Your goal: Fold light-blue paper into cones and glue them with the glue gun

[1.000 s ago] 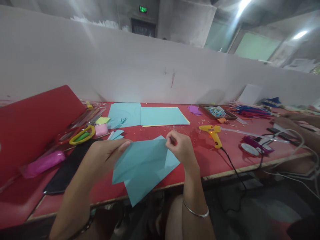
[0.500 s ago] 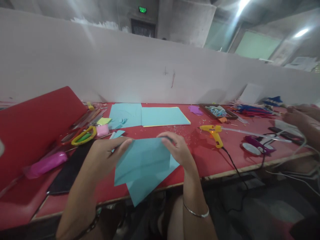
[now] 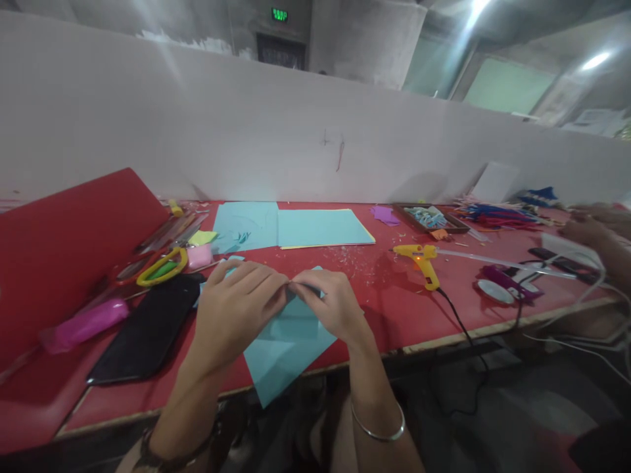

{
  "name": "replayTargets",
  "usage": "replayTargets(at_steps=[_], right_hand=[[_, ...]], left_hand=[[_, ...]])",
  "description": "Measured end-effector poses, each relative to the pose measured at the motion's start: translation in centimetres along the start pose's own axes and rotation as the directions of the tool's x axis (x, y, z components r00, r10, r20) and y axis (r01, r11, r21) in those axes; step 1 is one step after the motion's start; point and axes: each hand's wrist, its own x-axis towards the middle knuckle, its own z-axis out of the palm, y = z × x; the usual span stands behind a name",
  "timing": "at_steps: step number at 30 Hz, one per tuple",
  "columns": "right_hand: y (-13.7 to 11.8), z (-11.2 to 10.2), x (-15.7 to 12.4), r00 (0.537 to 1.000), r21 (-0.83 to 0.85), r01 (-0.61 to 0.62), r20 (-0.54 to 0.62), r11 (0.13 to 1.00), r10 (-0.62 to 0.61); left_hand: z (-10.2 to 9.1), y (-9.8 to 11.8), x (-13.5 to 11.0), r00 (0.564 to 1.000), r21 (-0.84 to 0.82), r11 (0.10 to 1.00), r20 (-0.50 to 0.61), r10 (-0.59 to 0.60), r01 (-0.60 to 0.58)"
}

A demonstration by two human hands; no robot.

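Note:
My left hand (image 3: 244, 299) and my right hand (image 3: 330, 302) meet over the table, fingertips almost touching. Both are closed in a pinch at what looks like the edge of a light blue paper sheet, mostly hidden by my fingers. Below them, light blue paper (image 3: 286, 355) lies at an angle, one corner sticking out past the table's front edge. Left of my left hand rests a flat black object (image 3: 148, 335), and small blue paper pieces show behind that hand.
A yellow glue gun (image 3: 421, 263) with a lit light lies to the right, its cord hanging over the edge. Stacked blue sheets (image 3: 325, 226) are at the back. Yellow-handled scissors (image 3: 162, 266) and a pink packet (image 3: 91, 325) lie left. Another person's hand (image 3: 586, 226) is at far right.
My hands have come together from the two sides of the blue sheet to its middle. The sheet that hung spread between them is now mostly out of sight.

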Motion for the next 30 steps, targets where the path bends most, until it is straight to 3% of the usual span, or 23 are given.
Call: replayTargets(at_steps=[10,13,15,17,19,22,25,27,30], right_hand=[[1.2,-1.7,-0.5,0.990,0.038,-0.049,-0.127,0.998,0.053],[1.7,-2.4,-0.8,0.981,0.052,-0.096,-0.165,0.994,0.103],[1.9,-2.9,-1.0,0.973,0.051,-0.126,-0.189,0.991,0.134],[2.0,-3.1,-1.1,0.972,0.053,-0.141,-0.180,0.989,0.148],[2.0,-3.0,-1.1,0.979,0.064,-0.134,-0.148,0.989,0.142],[1.9,-2.5,-1.0,0.982,0.098,-0.111,-0.141,0.989,0.124],[1.8,-2.1,-0.8,0.984,0.057,-0.080,-0.153,0.995,0.088],[1.6,-2.0,-0.7,0.985,-0.095,-0.050,-0.168,0.994,0.034],[1.0,-1.8,-0.5,0.978,-0.400,-0.047,-0.203,0.915,-0.038]], left_hand=[[-0.2,-3.4,-1.7,0.994,0.075,0.994,-0.085,-0.072,0.079],[0.0,-5.0,-2.9,0.987,0.099,0.983,-0.062,-0.147,0.153],[0.0,-5.8,-3.5,0.962,0.092,0.958,-0.050,-0.269,0.273],[-0.1,-6.1,-3.7,0.907,-0.054,0.906,-0.014,-0.421,0.420],[-0.3,-5.8,-3.3,0.869,-0.312,0.814,0.091,-0.487,0.489],[-0.4,-4.6,-2.4,0.889,-0.557,0.692,0.291,-0.354,0.459],[-0.2,-3.3,-1.6,0.876,-0.523,0.722,0.410,-0.253,0.453],[0.0,-2.5,-1.1,0.874,-0.476,0.761,0.419,-0.246,0.442],[0.2,-1.5,-0.7,0.913,-0.433,0.835,0.362,-0.186,0.341]])
